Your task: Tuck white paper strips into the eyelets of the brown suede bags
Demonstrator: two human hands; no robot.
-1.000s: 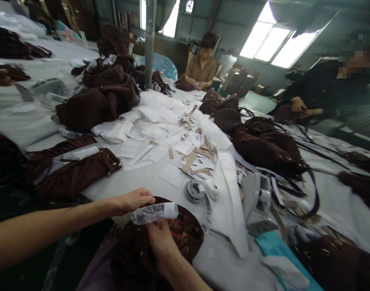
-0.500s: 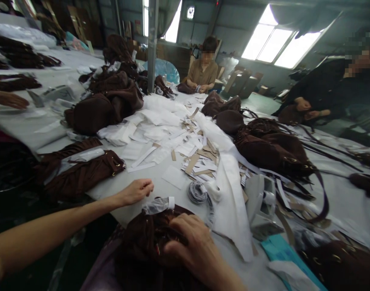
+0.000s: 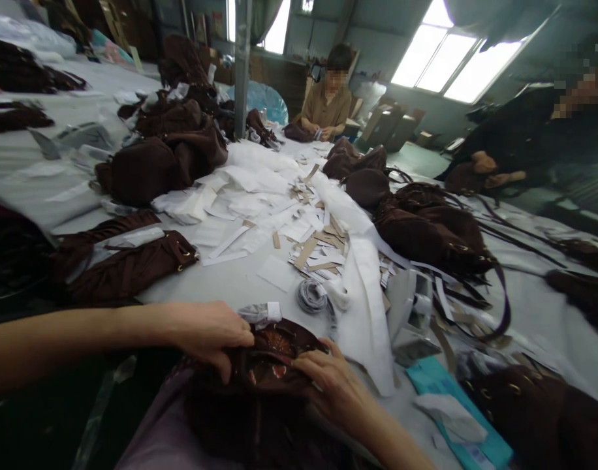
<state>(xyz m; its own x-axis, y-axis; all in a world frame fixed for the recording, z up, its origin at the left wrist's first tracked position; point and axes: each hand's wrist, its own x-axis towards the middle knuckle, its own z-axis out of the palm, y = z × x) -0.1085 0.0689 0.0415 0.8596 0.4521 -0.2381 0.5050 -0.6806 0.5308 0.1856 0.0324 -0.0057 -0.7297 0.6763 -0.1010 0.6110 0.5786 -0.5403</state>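
Observation:
A dark brown bag [image 3: 260, 418] rests at the table's near edge against my lap. Its mouth gapes and a patterned lining with red and orange shapes shows inside. My left hand [image 3: 211, 336] grips the left side of the rim, fingers bent over it. On the right side of the rim is my right hand [image 3: 331, 375], its fingers curled over the edge. A clear plastic-wrapped piece with a white tab [image 3: 262, 314] lies at the bag's far rim. Just beyond sits a coiled grey strip [image 3: 313, 297].
Paper and card scraps [image 3: 318, 248] cover the middle. Brown bags [image 3: 162, 163] are heaped left, more [image 3: 431, 225] right. A tape dispenser [image 3: 411, 313] and a turquoise packet [image 3: 456, 411] lie right. A metal post [image 3: 242, 72] rises behind. Two co-workers [image 3: 328, 108] handle bags across the table.
My left hand has come from above the table down onto the bag's rim. My right hand has shifted right along the rim, and the bag's mouth is now spread wider.

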